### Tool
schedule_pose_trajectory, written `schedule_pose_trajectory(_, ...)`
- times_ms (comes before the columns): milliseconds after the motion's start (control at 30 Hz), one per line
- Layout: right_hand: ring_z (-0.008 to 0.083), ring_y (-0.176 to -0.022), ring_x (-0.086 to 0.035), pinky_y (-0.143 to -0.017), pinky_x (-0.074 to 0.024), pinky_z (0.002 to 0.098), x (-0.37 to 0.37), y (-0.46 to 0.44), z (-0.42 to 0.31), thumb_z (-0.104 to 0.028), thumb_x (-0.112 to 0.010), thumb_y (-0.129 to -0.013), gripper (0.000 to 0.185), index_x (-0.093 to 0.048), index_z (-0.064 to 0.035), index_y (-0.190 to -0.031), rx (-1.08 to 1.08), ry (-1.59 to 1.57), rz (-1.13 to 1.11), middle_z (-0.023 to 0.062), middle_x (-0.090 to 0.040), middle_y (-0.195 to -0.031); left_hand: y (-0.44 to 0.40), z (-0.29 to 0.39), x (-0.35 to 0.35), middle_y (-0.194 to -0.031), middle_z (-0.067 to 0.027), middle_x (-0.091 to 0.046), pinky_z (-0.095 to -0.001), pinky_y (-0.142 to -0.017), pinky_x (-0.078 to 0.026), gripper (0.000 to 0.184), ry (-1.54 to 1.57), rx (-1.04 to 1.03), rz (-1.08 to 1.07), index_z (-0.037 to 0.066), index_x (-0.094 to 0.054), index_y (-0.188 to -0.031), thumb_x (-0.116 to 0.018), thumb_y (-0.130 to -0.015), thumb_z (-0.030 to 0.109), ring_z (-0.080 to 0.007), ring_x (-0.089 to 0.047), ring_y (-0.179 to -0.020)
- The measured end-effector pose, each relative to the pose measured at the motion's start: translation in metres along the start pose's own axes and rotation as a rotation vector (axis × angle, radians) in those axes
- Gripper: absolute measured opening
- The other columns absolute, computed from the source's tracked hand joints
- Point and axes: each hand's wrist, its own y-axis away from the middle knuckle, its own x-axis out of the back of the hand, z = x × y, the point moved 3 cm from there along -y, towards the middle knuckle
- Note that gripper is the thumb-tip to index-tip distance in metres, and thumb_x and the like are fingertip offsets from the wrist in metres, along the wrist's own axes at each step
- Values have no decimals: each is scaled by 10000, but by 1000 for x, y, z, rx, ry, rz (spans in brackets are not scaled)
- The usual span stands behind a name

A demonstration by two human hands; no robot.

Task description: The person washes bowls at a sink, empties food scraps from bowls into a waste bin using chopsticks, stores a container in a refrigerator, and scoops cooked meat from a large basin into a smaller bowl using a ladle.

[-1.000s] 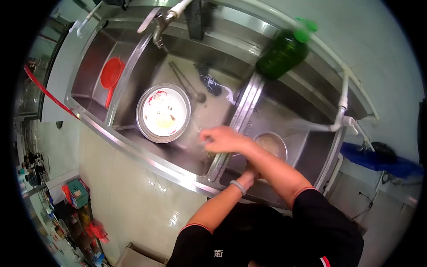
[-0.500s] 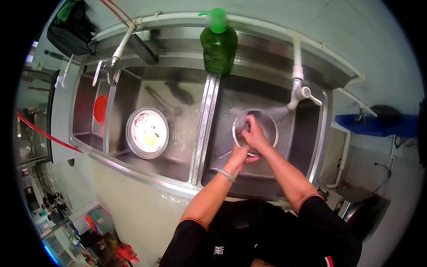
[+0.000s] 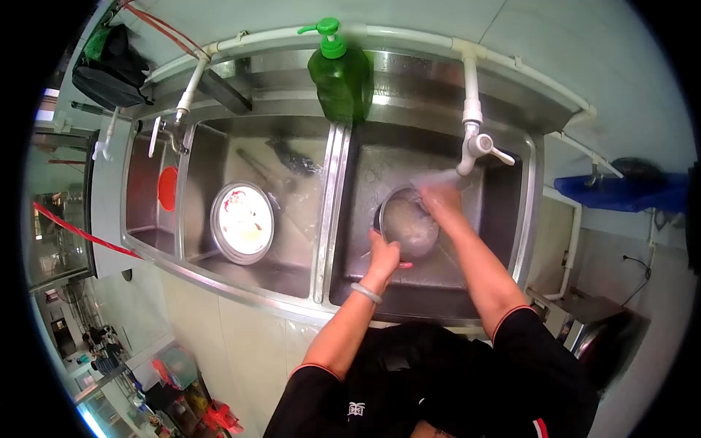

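A round metal bowl (image 3: 410, 223) with cloudy water in it is in the right sink basin, tilted. My left hand (image 3: 383, 255) is closed on its near left rim. At the bowl's far right side is my right hand (image 3: 440, 198), blurred, under the stream from the white tap (image 3: 478, 146); its fingers cannot be made out. In the middle basin stands a metal pot (image 3: 242, 223) holding a white plate with red marks and food scraps. A long-handled ladle and a dark cloth (image 3: 292, 157) lie in shallow water behind it.
A green pump bottle (image 3: 339, 84) stands on the ledge behind the divider (image 3: 332, 212). The small left basin holds a red scoop (image 3: 168, 188). Another tap (image 3: 171, 131) hangs at the left. A blue sheet (image 3: 628, 196) is at the far right.
My right hand has moved from inside the bowl to its far right side, by the water stream. My left hand has shifted to the bowl's left rim. The view has turned since the earliest frame.
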Motion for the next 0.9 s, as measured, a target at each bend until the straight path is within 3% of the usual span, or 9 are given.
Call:
schedule_pose_trajectory(100, 418, -982, -561, -805, -471, 517, -6, 25, 10, -146, -526, -863, 219, -588, -21, -1031, -186, 31, 209, 204, -569, -1100, -7, 3, 4, -1241, -237, -426, -386, -561, -625, 578, 0, -110, 40, 40, -161, -1347, -400, -829, -56, -373, -619, -925)
schedule_pose_trajectory(200, 432, -907, -581, -741, -480, 511, -20, 42, -22, -169, -526, -882, 224, -549, -65, -1079, -15, -115, 563, 199, -528, -1110, -16, -5, -3, -1221, -225, -433, -387, -570, -626, 585, 58, -29, -46, 51, -145, -1347, -403, -832, -52, -367, -618, -929)
schedule_pose_trajectory(333, 407, -886, -584, -744, -479, 503, -15, 54, -58, -80, -555, -829, 229, -553, -87, -1058, 151, -276, 438, 170, -529, -1061, -10, 13, -10, -1193, -211, -467, -381, -569, -625, 565, 52, -27, -92, 44, -211, -1339, -390, -815, -69, -339, -632, -925)
schedule_pose_trajectory(400, 319, -890, -594, -720, -483, 454, -11, 57, -69, -104, -561, -796, 251, -575, -139, -1044, 607, -69, 173, 102, -538, -1000, 0, 37, -4, -1197, -211, -473, -380, -570, -625, 556, 35, -6, -186, 36, -248, -1331, -382, -804, -76, -331, -636, -926)
schedule_pose_trajectory(533, 187, -886, -581, -715, -456, 337, 17, 35, -68, -185, -516, -798, 199, -605, -211, -974, 973, 388, 262, 0, -548, -932, -5, 32, 13, -1277, -218, -432, -386, -553, -623, 615, -80, 39, -181, 60, -229, -1379, -384, -798, -71, -359, -623, -955)
schedule_pose_trajectory(667, 239, -898, -586, -733, -483, 387, 5, 31, -49, -201, -576, -766, 230, -612, -176, -991, 841, 296, 282, 45, -560, -915, -12, 35, 13, -1356, -219, -342, -379, -552, -628, 684, -185, -118, 28, 0, -127, -1419, -456, -823, -59, -408, -540, -1098)
schedule_pose_trajectory(733, 262, -920, -590, -750, -498, 403, -9, 46, -41, -219, -621, -736, 338, -615, -164, -1069, 405, 267, 159, 79, -562, -926, -20, 27, 8, -1372, -220, -327, -373, -557, -628, 718, -279, -189, 74, -4, -97, -1428, -472, -818, -61, -408, -537, -1102)
schedule_pose_trajectory(867, 304, -1018, -596, -850, -487, 386, -55, 62, -47, -240, -612, -836, 412, -565, -87, -1216, -116, -210, -218, 155, -581, -1169, -26, 8, 5, -1420, -253, -283, -359, -614, -612, 686, -256, -233, 88, -10, -70, -1441, -493, -919, 124, -383, -508, -1155)
schedule_pose_trajectory(900, 276, -1039, -593, -861, -479, 375, -60, 65, -54, -265, -573, -889, 432, -528, -41, -1256, -273, -772, -193, 149, -594, -1178, -30, 2, 8, -1431, -264, -272, -373, -688, -604, 685, -110, -249, 50, -9, -66, -1446, -485, -958, 224, -378, -486, -1187)
